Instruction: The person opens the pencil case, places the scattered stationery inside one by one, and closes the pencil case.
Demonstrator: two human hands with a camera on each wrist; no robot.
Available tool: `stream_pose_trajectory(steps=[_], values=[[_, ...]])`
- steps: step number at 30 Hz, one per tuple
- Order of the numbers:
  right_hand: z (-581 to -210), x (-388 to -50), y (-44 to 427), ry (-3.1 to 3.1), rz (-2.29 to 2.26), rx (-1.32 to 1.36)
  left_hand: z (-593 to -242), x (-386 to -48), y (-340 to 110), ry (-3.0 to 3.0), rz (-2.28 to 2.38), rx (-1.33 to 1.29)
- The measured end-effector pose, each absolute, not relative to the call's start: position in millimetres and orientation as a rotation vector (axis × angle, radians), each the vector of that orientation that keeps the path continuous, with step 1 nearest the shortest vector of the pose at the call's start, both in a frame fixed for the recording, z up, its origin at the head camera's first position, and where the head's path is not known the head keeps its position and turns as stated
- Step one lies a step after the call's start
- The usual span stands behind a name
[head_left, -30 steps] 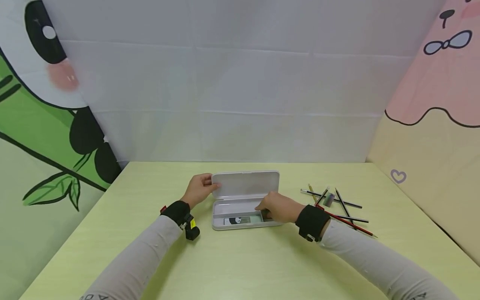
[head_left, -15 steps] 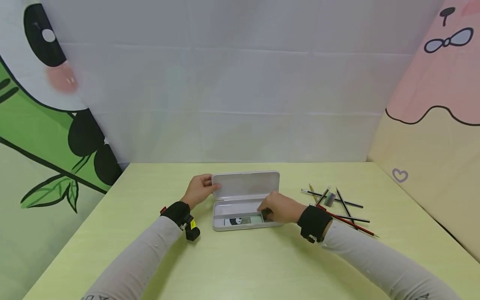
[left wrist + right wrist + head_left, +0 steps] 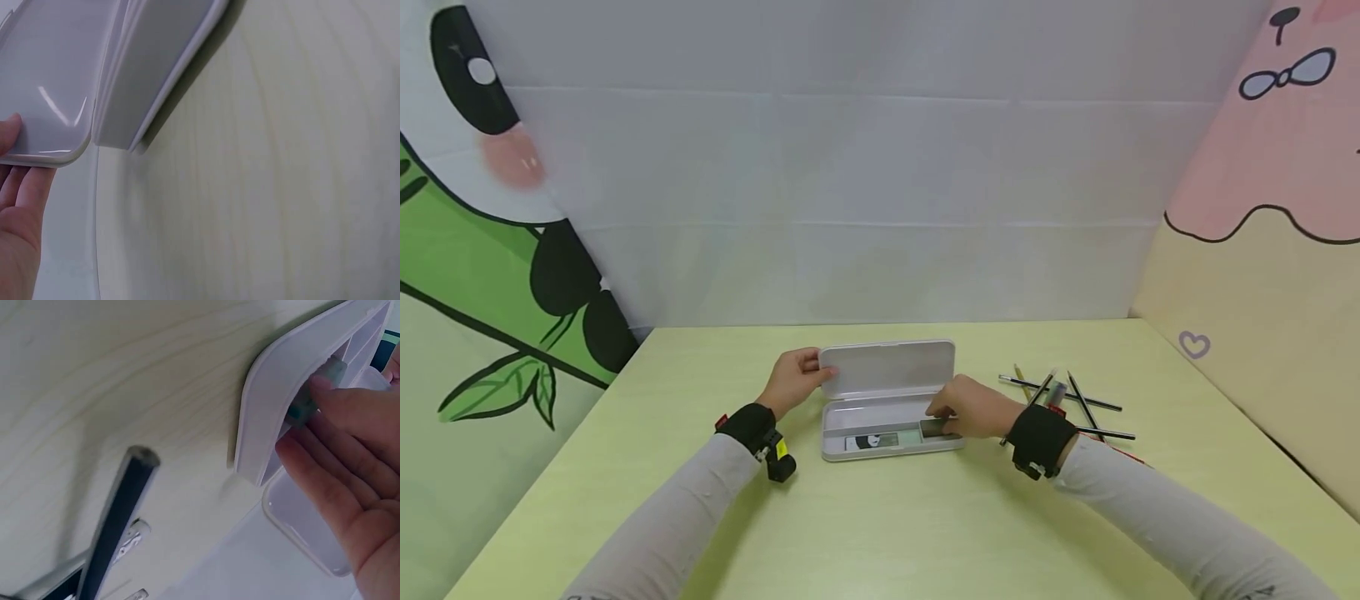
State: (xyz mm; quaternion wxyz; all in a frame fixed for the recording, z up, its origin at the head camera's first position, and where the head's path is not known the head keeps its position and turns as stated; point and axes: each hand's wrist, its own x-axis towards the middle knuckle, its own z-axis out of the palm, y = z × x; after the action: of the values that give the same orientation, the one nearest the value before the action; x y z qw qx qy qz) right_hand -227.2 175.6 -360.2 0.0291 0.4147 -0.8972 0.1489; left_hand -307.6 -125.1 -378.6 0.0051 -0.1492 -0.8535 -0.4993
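A pale pencil case [image 3: 868,410] lies with its lid raised. My left hand [image 3: 792,382] grips the lid [image 3: 891,369] at its left edge; in the left wrist view the thumb presses the lid's inner face [image 3: 62,69], fingers behind it. At the case's right end is my right hand [image 3: 976,407], its fingers loosely extended. Under them a small grey-green block [image 3: 304,405] sits in the end compartment, the right thumb touching it in the right wrist view. A flat piece with a panda picture [image 3: 871,441] lies in the front compartment.
Right of the case, partly behind the right wrist, several pencils [image 3: 1093,402] lie crossed on the table [image 3: 865,533] beside a small cylindrical object [image 3: 1056,393]. A white cloth wall [image 3: 880,167] rises behind the table, with printed panels at both sides.
My right hand has shifted slightly right and up, leaving more of the end compartment and the dark block visible. My left hand keeps its grip on the lid.
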Motion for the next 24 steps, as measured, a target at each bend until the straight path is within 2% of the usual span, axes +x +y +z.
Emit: stream_pose_trajectory(steps=[10,24], values=[[-352,-222,196,-2.754,0.505,1.300,-381,-307,-125,-2.661,-1.565,-0.478],[-345,-214,231,-2.825,0.573,1.108,-380,-308,-125,-2.656,-1.578,-0.470]])
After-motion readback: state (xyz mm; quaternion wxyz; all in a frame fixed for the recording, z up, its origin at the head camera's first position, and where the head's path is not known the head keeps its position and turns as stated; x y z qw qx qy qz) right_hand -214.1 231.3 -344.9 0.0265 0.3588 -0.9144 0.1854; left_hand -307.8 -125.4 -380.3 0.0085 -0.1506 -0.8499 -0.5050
